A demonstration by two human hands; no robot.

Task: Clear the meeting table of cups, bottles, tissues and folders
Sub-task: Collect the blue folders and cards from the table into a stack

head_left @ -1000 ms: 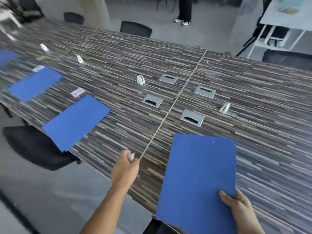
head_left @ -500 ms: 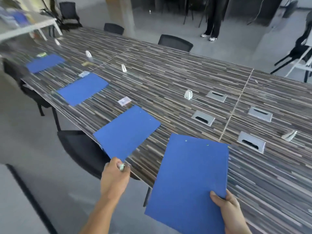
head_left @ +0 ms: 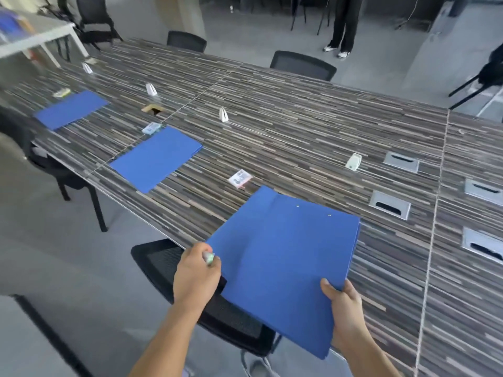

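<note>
My right hand [head_left: 344,308] grips the near right corner of a blue folder [head_left: 288,257], tilted over the striped meeting table [head_left: 285,131]. This folder overlaps another blue folder whose far corner [head_left: 261,198] shows beneath it. My left hand [head_left: 196,276] is closed around a small white-green item [head_left: 209,258] and touches the folders' left edge. Two more blue folders [head_left: 156,159] [head_left: 70,108] lie further left along the near edge. Small tissue packets [head_left: 239,178] [head_left: 151,128] [head_left: 62,92] lie beside the folders.
White name-card stands [head_left: 223,114] [head_left: 353,161] [head_left: 150,89] dot the table's middle, with metal cable hatches [head_left: 389,204] at the right. A black chair [head_left: 163,262] sits below my left hand; more chairs [head_left: 302,65] line the far side. A person [head_left: 343,23] stands beyond.
The view swung left along the table. The folder in my right hand moved over the nearest folder on the table, and my left hand came up to its edge.
</note>
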